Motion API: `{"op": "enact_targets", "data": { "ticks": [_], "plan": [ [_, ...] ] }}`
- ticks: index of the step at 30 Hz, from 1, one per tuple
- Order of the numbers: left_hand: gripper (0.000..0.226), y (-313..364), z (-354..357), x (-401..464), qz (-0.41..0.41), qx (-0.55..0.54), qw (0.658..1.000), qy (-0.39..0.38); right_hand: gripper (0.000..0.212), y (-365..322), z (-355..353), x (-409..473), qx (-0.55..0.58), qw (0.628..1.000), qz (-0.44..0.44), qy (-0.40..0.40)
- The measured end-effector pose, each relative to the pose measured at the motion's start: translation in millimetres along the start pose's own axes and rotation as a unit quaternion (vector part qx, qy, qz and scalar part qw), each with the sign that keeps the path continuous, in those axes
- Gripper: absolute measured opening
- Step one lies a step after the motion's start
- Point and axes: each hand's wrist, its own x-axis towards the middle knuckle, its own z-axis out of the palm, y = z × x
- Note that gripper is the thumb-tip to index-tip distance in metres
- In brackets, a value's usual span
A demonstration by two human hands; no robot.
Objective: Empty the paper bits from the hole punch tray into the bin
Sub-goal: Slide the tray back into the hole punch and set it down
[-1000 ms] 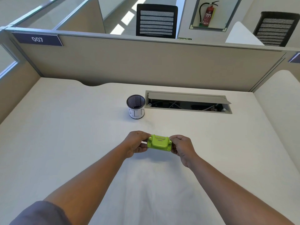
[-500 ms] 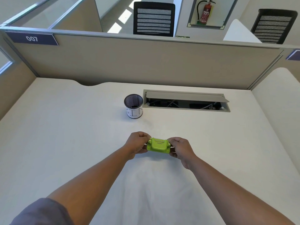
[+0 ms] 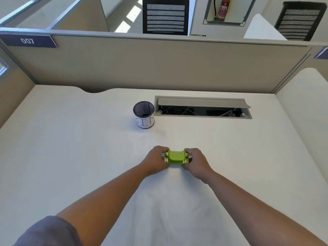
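We are gripping one green hole punch (image 3: 175, 157) between our left hand (image 3: 156, 161) and right hand (image 3: 196, 162), fingers curled tight around its ends. One mesh bin (image 3: 144, 114) is standing at eleven o'clock from it, well apart, its contents too dark to tell.

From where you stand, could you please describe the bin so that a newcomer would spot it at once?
On the white desk, look beside the left end of the open cable hatch. There stands the bin, a small black mesh cup, the only upright container, with a white hand-lettered band around its base.
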Motion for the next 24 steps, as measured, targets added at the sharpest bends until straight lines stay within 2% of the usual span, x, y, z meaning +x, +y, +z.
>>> {"op": "enact_targets", "data": {
  "ticks": [4,10,17,21,24],
  "plan": [
    [0.043,-1.8,2.3,4.3,0.052,0.097,0.994,0.021,0.035,1.5,3.2,5.0,-0.115,0.992,-0.043,0.018],
    [0.038,-2.3,-0.7,7.8,0.057,0.161,0.985,0.009,0.043,4.6,4.0,10.7,-0.19,0.98,-0.059,0.002],
    [0.045,-7.2,-0.6,11.9,0.07,0.165,0.984,0.012,0.043,6.5,3.0,11.5,-0.156,0.985,-0.067,0.008],
    [0.054,-9.6,-1.9,11.9,0.068,0.132,0.989,0.011,0.036,8.6,-2.0,12.8,-0.127,0.99,-0.058,0.025],
    [0.053,-12.2,-4.7,11.7,0.06,0.103,0.993,0.007,0.038,10.0,-4.0,14.2,-0.118,0.991,-0.051,0.022]
  ]
}}
